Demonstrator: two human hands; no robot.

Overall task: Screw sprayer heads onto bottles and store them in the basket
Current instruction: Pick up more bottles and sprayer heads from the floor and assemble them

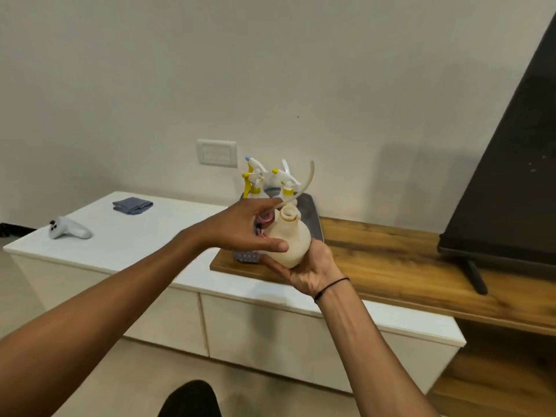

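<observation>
My right hand (pixel 307 270) cups a cream round bottle (pixel 290 240) from below, its open neck pointing up. My left hand (pixel 240 228) is closed around a pink sprayer head (pixel 265 219), mostly hidden by the fingers; its pale dip tube (pixel 302 188) curves up and to the right, outside the bottle neck. Behind my hands stands a grey basket (pixel 313 219) that holds bottles with white and yellow sprayer heads (pixel 272 180) screwed on.
A white low cabinet (pixel 135 245) carries a white controller (pixel 69 228) and a folded blue cloth (pixel 132 204) at the left. A wooden board (pixel 391 260) to the right bears a dark TV (pixel 508 182) on a stand. A patterned object (pixel 246 256) lies under my hands.
</observation>
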